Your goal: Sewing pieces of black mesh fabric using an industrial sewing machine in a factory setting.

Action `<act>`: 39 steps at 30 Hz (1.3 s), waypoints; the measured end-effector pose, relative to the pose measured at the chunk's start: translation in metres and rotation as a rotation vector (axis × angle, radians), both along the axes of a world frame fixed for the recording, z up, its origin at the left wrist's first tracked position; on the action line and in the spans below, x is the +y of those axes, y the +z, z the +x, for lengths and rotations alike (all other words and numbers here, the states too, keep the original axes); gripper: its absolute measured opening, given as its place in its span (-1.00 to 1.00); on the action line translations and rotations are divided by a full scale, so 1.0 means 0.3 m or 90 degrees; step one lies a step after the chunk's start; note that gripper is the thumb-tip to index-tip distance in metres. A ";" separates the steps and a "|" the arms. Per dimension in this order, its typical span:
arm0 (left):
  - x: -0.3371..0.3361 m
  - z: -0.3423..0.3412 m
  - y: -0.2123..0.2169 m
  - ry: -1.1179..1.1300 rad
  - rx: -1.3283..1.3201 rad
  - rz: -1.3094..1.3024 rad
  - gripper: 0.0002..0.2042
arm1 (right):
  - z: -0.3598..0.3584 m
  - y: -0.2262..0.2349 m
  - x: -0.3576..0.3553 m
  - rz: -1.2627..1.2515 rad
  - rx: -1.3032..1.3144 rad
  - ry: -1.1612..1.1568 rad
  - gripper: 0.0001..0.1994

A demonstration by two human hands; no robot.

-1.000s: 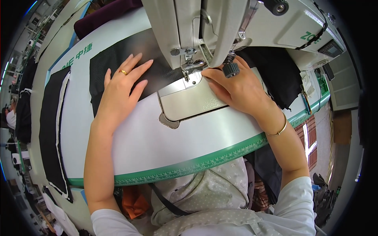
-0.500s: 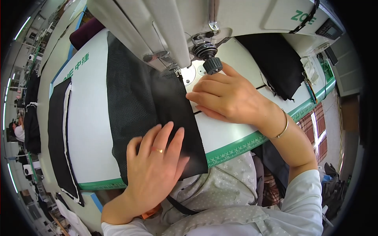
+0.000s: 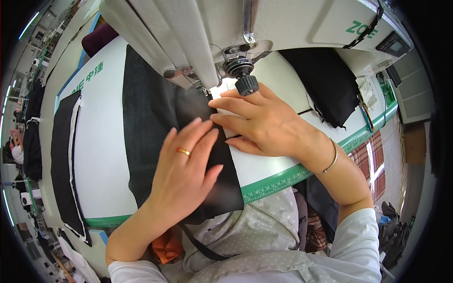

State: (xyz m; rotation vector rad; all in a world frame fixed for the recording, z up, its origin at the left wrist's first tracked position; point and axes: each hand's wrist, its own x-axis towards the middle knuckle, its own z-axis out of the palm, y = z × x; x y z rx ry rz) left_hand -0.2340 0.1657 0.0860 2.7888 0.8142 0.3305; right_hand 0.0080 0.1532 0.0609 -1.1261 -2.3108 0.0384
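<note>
A large black fabric piece [image 3: 150, 118], mesh-like at its left and smooth at its right, lies under the sewing machine's presser foot [image 3: 205, 90]. My left hand [image 3: 181, 167] rests flat on the cloth, fingers stretched forward and thumb apart, with a gold ring on one finger. At the cloth's right edge, my right hand [image 3: 269, 123] has its fingers spread, the tips at or just over that edge close to the foot. Neither hand grips anything. The black dial [image 3: 247, 86] of the machine hangs in front of part of my right hand, and the needle itself is hard to make out.
Folded black cloth [image 3: 325, 85] lies right of the machine's needle area. A black strip with white edging [image 3: 66, 165] is on the table's left. The green ruler edge [image 3: 278, 183] runs along the front. Small tools [image 3: 366, 118] sit at the far right.
My left hand has slid forward over the cloth, nearer the presser foot. The curled fingers of my right hand have spread and reached left to the cloth's edge.
</note>
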 end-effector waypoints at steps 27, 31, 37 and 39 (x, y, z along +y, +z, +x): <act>-0.036 0.036 -0.033 0.061 0.090 0.039 -0.15 | 0.000 -0.002 -0.009 0.035 -0.047 -0.053 -0.68; -0.028 0.038 -0.034 0.067 0.097 0.049 -0.14 | -0.008 -0.004 -0.001 0.039 -0.051 -0.063 -0.66; 0.036 0.048 -0.041 0.073 0.088 0.084 -0.15 | -0.010 -0.011 0.020 0.068 -0.122 -0.132 -0.60; 0.055 0.053 -0.027 0.071 0.092 0.084 -0.14 | -0.010 0.000 0.025 0.057 -0.126 -0.140 -0.60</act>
